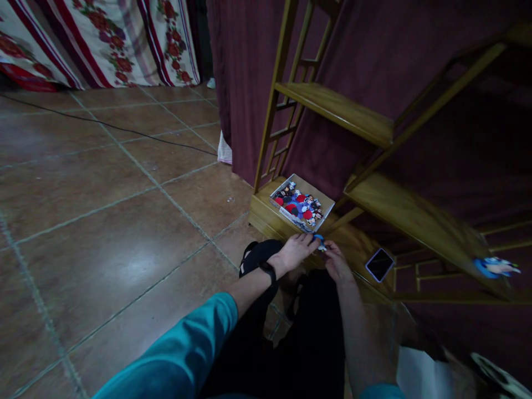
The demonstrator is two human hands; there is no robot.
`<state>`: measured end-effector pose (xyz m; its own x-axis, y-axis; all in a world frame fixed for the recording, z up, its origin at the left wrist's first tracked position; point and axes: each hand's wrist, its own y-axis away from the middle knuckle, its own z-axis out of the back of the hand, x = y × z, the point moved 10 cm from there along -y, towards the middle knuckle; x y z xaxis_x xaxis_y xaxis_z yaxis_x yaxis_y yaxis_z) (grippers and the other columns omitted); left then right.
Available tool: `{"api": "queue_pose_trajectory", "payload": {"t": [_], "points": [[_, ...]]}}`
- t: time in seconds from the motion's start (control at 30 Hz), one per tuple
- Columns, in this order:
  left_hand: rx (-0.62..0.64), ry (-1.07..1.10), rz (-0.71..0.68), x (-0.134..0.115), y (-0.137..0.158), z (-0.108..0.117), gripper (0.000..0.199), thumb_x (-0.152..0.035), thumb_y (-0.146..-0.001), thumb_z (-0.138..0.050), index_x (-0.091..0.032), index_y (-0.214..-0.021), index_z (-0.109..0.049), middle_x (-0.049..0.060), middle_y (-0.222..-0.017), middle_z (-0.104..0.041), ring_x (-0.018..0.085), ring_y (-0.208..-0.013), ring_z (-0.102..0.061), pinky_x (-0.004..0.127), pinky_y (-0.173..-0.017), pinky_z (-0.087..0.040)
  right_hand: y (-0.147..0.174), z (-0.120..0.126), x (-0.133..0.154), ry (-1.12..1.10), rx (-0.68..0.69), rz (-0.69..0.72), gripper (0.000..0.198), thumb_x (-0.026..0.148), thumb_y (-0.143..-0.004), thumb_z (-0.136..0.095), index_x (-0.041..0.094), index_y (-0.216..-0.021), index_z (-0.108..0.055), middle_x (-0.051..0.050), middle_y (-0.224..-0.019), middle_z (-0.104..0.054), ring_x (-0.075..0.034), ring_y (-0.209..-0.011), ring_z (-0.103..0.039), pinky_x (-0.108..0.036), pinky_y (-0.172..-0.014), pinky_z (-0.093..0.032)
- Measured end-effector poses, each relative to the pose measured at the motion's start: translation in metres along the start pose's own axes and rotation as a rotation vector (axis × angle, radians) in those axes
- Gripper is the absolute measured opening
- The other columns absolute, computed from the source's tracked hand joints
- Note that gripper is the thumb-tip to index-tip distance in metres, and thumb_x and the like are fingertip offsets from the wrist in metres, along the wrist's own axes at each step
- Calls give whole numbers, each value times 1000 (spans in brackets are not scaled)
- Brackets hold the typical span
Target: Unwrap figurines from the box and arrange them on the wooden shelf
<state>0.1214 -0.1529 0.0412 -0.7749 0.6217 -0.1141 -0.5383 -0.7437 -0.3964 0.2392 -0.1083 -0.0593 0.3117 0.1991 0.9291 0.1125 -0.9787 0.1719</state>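
A small blue-and-white figurine is between my two hands, just in front of a shallow cardboard box. My left hand, with a black band on its wrist, is closed on the figurine's left side. From the right, my right hand pinches its lower, whitish end. The fingers partly cover the figurine, so its details cannot be made out. Inside the open box lie several small figurines with red, blue and black round bases, in a jumbled pile.
The box rests on the low board of a wooden shelf unit. A phone lies to the right. Another blue-and-white figurine is on a shelf at far right. A dark cable crosses the tiled floor.
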Motion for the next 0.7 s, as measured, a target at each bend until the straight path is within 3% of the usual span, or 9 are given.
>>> {"api": "queue_pose_trajectory", "payload": {"t": [0.17,0.27,0.4,0.57,0.7], "points": [[6,192,33,6,0,-2,38,-12,-83,-41,-20,-120,-42,6,-101,-53,15,-92,-55,28,-78,-45,1,-2,-2,-39,16,2,22,14,-57,-70,26,-73,-61,7,-79,-64,-12,-77,-59,-25,-76,-47],[4,357,129,19,-2,-10,37,-14,-82,-42,-23,-118,-46,4,-105,-53,14,-91,-55,25,-75,-46,1,-5,-3,-58,22,-1,24,14,-57,-71,25,-76,-61,5,-83,-65,-13,-81,-59,-28,-77,-48],[6,644,281,41,-8,-37,34,-18,-77,-52,-23,-110,-55,4,-103,-58,15,-88,-56,24,-75,-45,-1,-10,-6,-99,15,-42,29,17,-56,-73,23,-82,-61,2,-89,-65,-14,-85,-60,-29,-78,-48],[40,1099,384,54,-15,-72,33,-26,-68,-64,-15,-99,-63,2,-76,-63,14,-69,-56,24,-66,-44,-2,-10,-5,-126,-34,-71,32,22,-57,-74,23,-86,-61,1,-91,-65,-14,-84,-60,-28,-78,-48],[43,1356,484,61,-17,-85,34,-29,-58,-72,-14,-88,-67,1,-69,-63,13,-65,-54,24,-65,-42,-2,-13,-3,-151,-21,-70,32,26,-58,-74,22,-87,-61,-1,-92,-65,-14,-84,-61,-30,-80,-47]]}}
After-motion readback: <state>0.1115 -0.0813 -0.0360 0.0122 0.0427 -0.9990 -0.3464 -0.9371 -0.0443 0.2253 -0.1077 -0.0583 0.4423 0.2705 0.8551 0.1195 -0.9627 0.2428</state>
